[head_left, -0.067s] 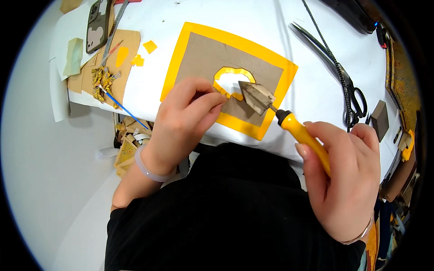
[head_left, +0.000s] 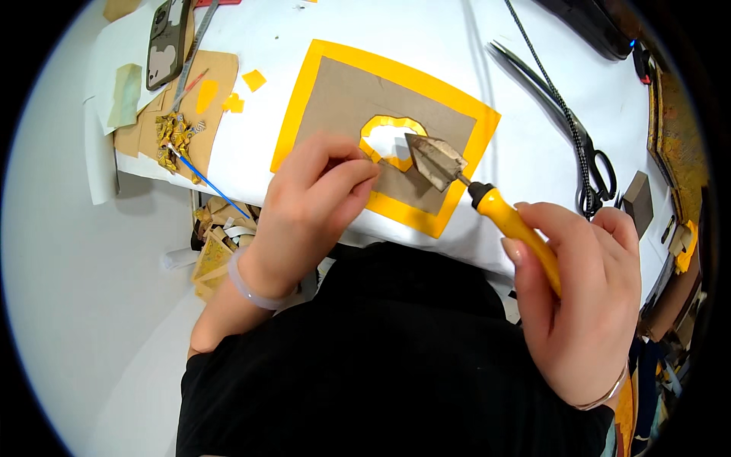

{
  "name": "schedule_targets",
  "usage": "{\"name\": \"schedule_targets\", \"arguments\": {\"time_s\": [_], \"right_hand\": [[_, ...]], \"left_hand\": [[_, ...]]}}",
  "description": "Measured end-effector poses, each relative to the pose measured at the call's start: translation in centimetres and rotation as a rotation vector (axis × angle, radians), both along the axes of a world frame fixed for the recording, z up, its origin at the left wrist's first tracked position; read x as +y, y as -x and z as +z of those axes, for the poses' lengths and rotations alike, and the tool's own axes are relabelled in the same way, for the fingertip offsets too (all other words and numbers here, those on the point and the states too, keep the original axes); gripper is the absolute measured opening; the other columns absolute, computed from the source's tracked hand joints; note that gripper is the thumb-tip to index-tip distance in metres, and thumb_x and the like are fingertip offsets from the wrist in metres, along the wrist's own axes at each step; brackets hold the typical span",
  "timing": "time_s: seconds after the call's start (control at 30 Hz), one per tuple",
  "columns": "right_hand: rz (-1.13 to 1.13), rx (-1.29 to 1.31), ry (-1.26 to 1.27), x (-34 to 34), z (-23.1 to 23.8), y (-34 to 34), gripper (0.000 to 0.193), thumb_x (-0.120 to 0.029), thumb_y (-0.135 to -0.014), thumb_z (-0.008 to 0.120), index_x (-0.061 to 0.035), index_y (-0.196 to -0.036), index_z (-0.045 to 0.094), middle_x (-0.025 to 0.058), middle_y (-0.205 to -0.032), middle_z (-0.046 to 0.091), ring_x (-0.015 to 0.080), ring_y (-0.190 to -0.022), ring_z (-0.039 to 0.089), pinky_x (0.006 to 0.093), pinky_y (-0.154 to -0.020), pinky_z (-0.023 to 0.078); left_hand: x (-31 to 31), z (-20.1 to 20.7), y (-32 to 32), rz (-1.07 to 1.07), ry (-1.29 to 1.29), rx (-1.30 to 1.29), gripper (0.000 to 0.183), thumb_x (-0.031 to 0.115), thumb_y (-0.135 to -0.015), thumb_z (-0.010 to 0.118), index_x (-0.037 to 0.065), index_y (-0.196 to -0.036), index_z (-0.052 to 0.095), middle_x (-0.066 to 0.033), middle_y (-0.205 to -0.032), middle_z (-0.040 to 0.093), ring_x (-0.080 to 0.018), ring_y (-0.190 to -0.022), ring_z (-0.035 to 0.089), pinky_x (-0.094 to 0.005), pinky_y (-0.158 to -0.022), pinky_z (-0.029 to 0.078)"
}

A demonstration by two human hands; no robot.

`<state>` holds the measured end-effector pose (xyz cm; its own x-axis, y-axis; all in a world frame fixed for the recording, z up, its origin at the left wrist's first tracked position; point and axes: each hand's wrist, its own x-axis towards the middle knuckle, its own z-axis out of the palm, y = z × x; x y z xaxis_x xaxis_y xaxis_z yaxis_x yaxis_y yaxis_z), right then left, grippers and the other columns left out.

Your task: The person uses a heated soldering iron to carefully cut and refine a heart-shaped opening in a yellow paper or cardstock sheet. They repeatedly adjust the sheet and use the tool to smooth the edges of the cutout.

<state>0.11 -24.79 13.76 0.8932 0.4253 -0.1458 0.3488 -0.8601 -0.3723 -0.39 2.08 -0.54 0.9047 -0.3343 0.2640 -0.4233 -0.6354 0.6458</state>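
Note:
My right hand (head_left: 582, 305) grips the yellow handle of a small hand iron (head_left: 521, 228). Its pointed metal head reaches over the right rim of the opening in a grey-brown board (head_left: 343, 87). Yellow fabric borders the board and also lines the rounded opening (head_left: 392, 122), through which white shows. My left hand (head_left: 316, 190) is closed in a pinch at the opening's lower left rim. The fingers hide whatever lies between them, and part of the board's left side is behind this hand.
Black scissors (head_left: 560, 99) and a dark cord lie at the right, near a grey block (head_left: 638, 204). At the left are a phone (head_left: 166, 46), a metal ruler (head_left: 198, 46), yellow scraps (head_left: 253, 79), crumpled gold fabric (head_left: 175, 141) and a blue stick (head_left: 213, 189).
The iron and my right hand have shifted very slightly to the right. My left hand keeps its pinch at the opening's rim.

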Motion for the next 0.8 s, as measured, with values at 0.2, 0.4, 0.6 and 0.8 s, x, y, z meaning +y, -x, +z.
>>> {"name": "schedule_targets", "arguments": {"time_s": [0.2,0.4,0.6,0.8], "right_hand": [[-0.204,-0.069,-0.085,-2.5,-0.6,-0.6,0.017,-0.008,-0.106,0.071,-0.0006,-0.122,0.07,0.007,-0.095,0.071,0.0141,-0.076,0.056,0.0286,-0.072,0.046],[-0.617,0.146,-0.733,-4.6,-2.6,-2.8,0.034,-0.026,-0.118,0.054,0.0017,-0.129,0.07,-0.0042,-0.071,0.05,0.0043,-0.067,0.043,0.0225,-0.061,0.034],[-0.553,0.285,-1.174,-6.8,-5.0,-4.2,0.041,-0.028,-0.118,0.052,0.0047,-0.14,0.065,-0.0035,-0.074,0.052,0.0063,-0.066,0.045,0.0222,-0.064,0.036],[-0.34,0.085,-0.616,-4.8,-8.0,-6.2,0.028,-0.016,-0.113,0.063,-0.0007,-0.135,0.07,-0.0026,-0.088,0.06,0.0053,-0.077,0.051,0.0228,-0.069,0.044]], "left_hand": [[0.3,0.8,3.6,-0.042,-0.286,0.031,0.047,0.016,-0.087,0.086,0.015,-0.132,0.073,-0.0099,-0.143,0.069,-0.0322,-0.135,0.064,-0.0584,-0.122,0.037],[3.3,-0.4,9.1,0.197,-0.148,-0.129,0.038,0.012,-0.086,0.09,0.012,-0.12,0.072,-0.0099,-0.13,0.069,-0.0278,-0.121,0.067,-0.0483,-0.113,0.044],[-0.1,-2.1,11.5,0.772,1.026,0.862,0.028,0.027,-0.112,0.066,-0.001,-0.114,0.066,-0.0106,-0.101,0.072,-0.018,-0.09,0.074,-0.0324,-0.086,0.063],[-2.0,-0.9,8.0,0.649,0.987,1.139,0.044,0.039,-0.112,0.068,-0.004,-0.111,0.072,-0.012,-0.1,0.078,-0.0182,-0.089,0.078,-0.0296,-0.086,0.063]]}}
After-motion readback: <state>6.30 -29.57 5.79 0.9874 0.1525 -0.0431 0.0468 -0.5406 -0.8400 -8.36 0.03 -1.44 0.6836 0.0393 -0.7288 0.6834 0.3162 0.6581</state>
